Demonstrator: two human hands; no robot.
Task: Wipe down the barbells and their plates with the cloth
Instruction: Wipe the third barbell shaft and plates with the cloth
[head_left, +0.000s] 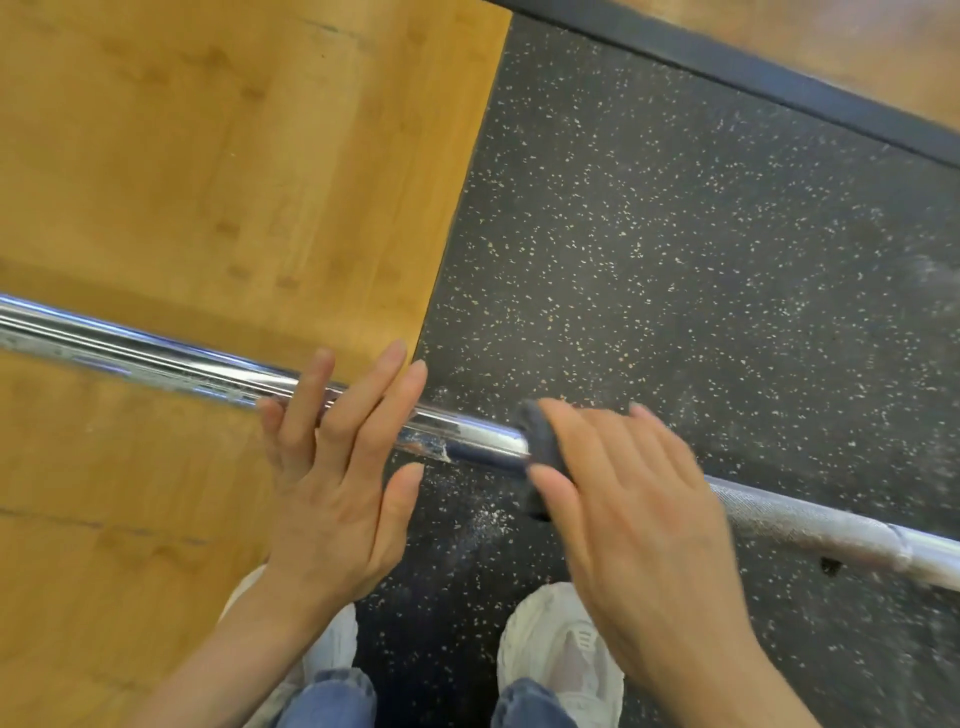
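Observation:
A chrome barbell bar (156, 358) runs across the view from the left edge down to the right, where its knurled part (810, 519) looks dull and chalky. My left hand (332, 478) lies over the bar with straight fingers spread, touching it from above. My right hand (634, 499) is blurred and holds a dark grey cloth (540, 441) wrapped against the bar, thumb on the near side and fingers over the top. No plates are in view.
Under the bar, a wooden platform (208, 156) meets black speckled rubber flooring (675, 260). A dark border strip (753, 73) runs along the far right. White chalk dust lies on the rubber near my two white shoes (561, 660).

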